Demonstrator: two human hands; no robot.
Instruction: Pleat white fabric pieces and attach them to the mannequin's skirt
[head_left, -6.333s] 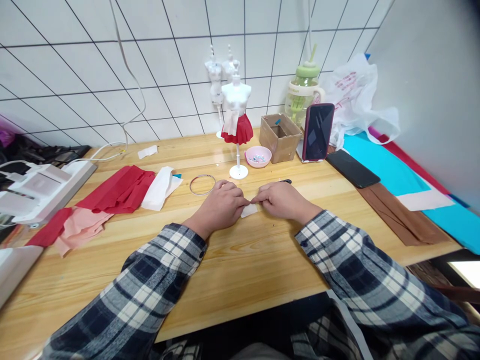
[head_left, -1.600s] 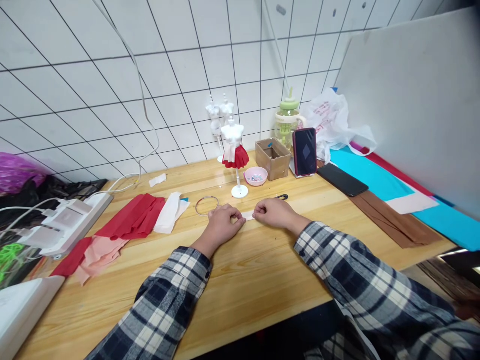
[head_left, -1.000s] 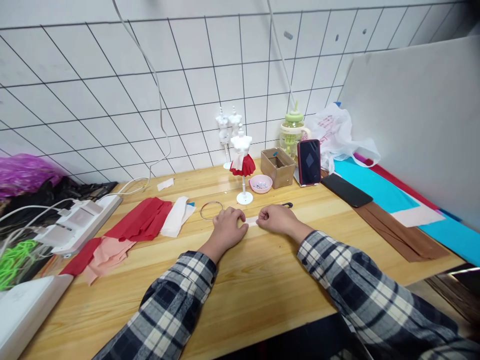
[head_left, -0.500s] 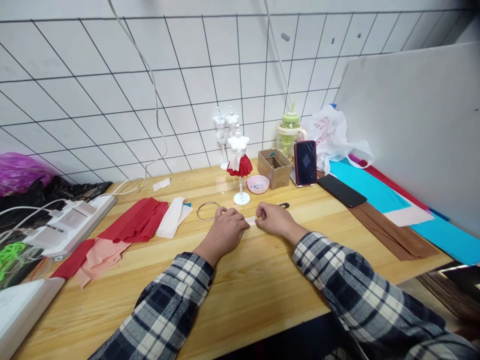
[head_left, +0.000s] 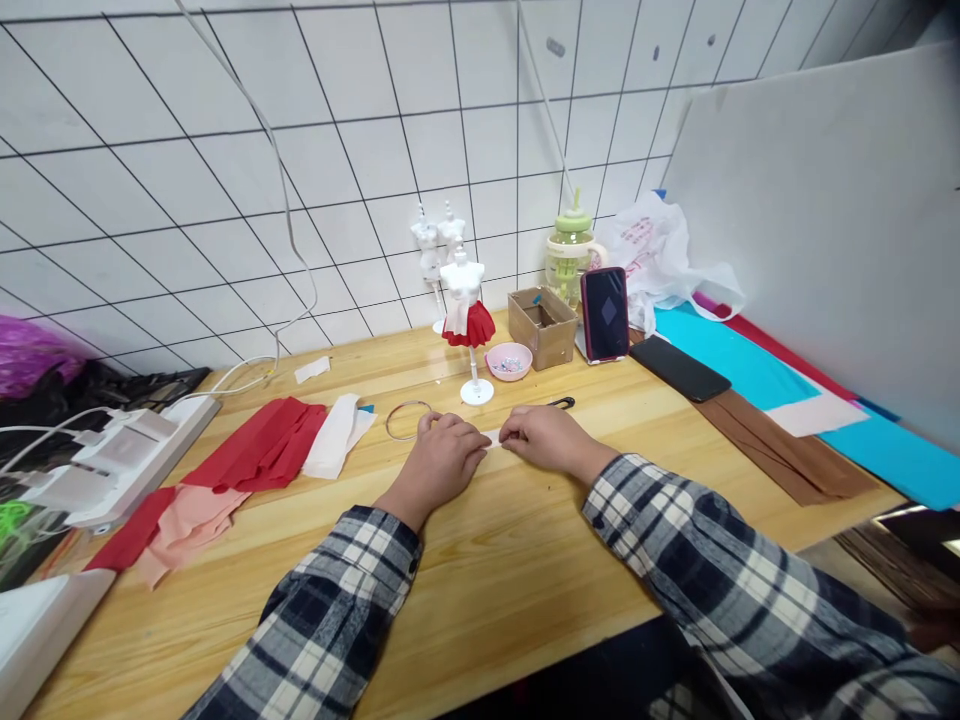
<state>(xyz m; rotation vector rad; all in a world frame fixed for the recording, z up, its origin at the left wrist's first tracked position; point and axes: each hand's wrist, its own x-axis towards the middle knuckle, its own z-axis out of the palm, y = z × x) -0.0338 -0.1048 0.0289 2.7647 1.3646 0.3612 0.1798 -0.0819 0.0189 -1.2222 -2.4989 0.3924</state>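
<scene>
A small white strip of fabric (head_left: 492, 438) lies on the wooden table between my hands, mostly covered by my fingers. My left hand (head_left: 445, 458) presses its fingertips together on the strip's left end. At the other end, my right hand (head_left: 546, 436) pinches the strip between thumb and forefinger. Just beyond stands a white mini dress form (head_left: 463, 280) wearing a pleated red skirt (head_left: 478, 325) with a white cloth piece at its front. A thin metal ring (head_left: 388, 424) lies beside my left hand, and the black handle of a small tool (head_left: 562, 403) shows behind my right.
Red fabric (head_left: 262, 445), white cloth (head_left: 331, 438) and a power strip (head_left: 142, 460) lie on the left. Behind are a pink bowl of beads (head_left: 508, 362), a cardboard box (head_left: 555, 338) and a propped phone (head_left: 604, 315). Brown fabric (head_left: 780, 445) covers the right side.
The white piece, wider several seconds ago, now shows as a narrow strip. My left fingers lifted off it about a second ago and are down on it again; my right fingers have closed in on it.
</scene>
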